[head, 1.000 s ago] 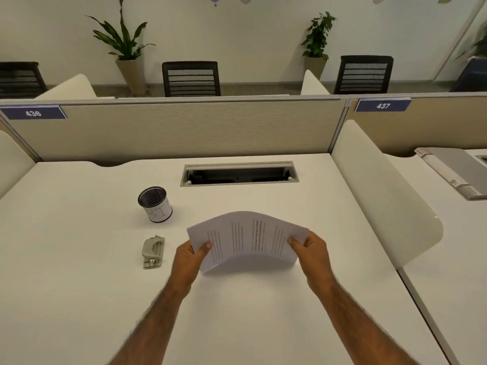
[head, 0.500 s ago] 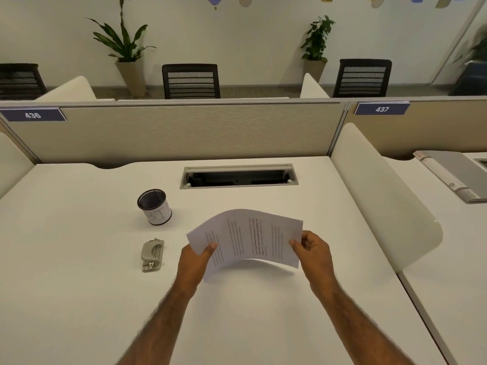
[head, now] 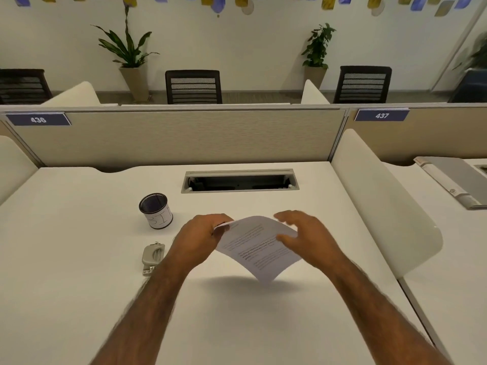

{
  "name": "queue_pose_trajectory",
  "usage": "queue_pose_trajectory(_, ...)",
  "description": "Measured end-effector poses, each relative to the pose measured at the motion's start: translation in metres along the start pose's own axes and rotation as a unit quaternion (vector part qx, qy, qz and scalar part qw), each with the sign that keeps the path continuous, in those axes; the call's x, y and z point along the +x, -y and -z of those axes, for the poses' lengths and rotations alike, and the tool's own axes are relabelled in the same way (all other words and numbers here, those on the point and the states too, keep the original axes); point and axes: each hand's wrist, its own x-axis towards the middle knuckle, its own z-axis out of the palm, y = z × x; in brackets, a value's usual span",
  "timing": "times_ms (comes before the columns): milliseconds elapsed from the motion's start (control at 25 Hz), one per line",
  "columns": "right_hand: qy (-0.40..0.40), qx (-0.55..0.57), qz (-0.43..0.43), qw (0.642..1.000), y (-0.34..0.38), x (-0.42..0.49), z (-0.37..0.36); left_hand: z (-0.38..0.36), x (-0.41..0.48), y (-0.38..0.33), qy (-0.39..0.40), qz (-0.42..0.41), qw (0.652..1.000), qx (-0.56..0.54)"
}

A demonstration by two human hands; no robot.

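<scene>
A thin stack of printed white sheets [head: 257, 248] hangs in the air above the middle of the white desk [head: 79, 285], turned so one corner points down toward me. My left hand [head: 200, 238] pinches its upper left corner. My right hand [head: 303, 238] is on its right side, thumb on top of the paper and fingers spread loosely over the far edge. A shadow lies on the desk under the sheets.
A black mesh cup [head: 156, 210] with a white hand-lettered label stands left of the paper. A grey hole punch [head: 152, 256] lies nearer me. A cable slot [head: 239, 181] opens at the back. A curved white divider [head: 382, 206] bounds the right, a grey binder [head: 453, 180] beyond it.
The sheets have rotated from lying level between both hands to hanging with a corner down. Both hands moved up and inward, and the right fingers have loosened and spread.
</scene>
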Motion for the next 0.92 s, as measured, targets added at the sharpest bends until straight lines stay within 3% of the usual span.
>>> queue_pose_trajectory(80,0.018,0.004,0.016,1.0,0.009,-0.001,-0.012,-0.002,0.0,-0.012,-0.036,-0.048,0.998,0.022)
queue_pose_trajectory(160,-0.025,0.048,0.023,0.998,0.009,-0.004,-0.018,-0.007,-0.005,-0.011,-0.179,-0.099,0.979,0.023)
queue_pose_trajectory(240,-0.071,0.181,-0.002,0.981,0.002,-0.006,-0.016,-0.007,-0.01,-0.001,-0.325,-0.038,0.94,-0.092)
queue_pose_trajectory(280,-0.077,0.264,-0.021,0.961,-0.002,-0.007,-0.014,-0.007,-0.013,0.004,-0.344,0.029,0.921,-0.181)
queue_pose_trajectory(360,-0.048,0.411,-0.043,0.909,-0.009,-0.009,-0.012,-0.011,-0.016,0.012,-0.26,0.121,0.886,-0.365)
queue_pose_trajectory(440,-0.007,0.494,-0.038,0.869,-0.016,-0.011,-0.012,-0.019,-0.017,0.018,-0.123,0.108,0.861,-0.482)
queue_pose_trajectory(520,0.011,0.515,-0.02,0.857,-0.018,-0.012,-0.015,-0.025,-0.02,0.016,-0.043,0.08,0.848,-0.523)
queue_pose_trajectory(800,-0.048,0.525,0.021,0.85,-0.011,-0.007,-0.02,-0.024,-0.012,-0.003,-0.086,0.035,0.876,-0.473)
queue_pose_trajectory(920,-0.069,0.474,-0.008,0.878,-0.012,-0.006,-0.03,-0.035,-0.011,0.0,-0.1,0.068,0.88,-0.46)
